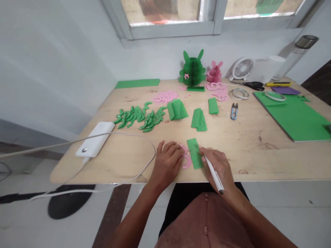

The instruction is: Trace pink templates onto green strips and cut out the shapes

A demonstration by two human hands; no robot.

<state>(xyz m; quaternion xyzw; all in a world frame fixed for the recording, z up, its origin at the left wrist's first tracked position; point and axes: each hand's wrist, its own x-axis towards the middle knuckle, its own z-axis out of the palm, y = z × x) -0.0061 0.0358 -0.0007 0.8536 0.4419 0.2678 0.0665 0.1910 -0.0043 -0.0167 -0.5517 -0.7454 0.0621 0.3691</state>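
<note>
A white pen point(214, 174) is gripped in my right hand point(219, 168), its dark end pointing back toward me. The fingertips of that hand are at the right edge of a small green paper piece point(194, 153), which lies near the table's front edge with faint marks on it. Just left of it is a pink paper cutout point(187, 162) with curved outlines. My left hand point(168, 162) is palm down with bent fingers, holding the cutout at its left side. Part of the cutout is hidden under those fingers.
Green curved cutouts point(152, 120), folded green papers point(176, 109) and pink cutouts point(165, 97) lie beyond my hands. Blue thread snips point(234, 112), tape rolls point(240, 93) and a green sheet stack point(297, 117) are at right. A power bank point(95, 139) trails a cable point(152, 158) at left.
</note>
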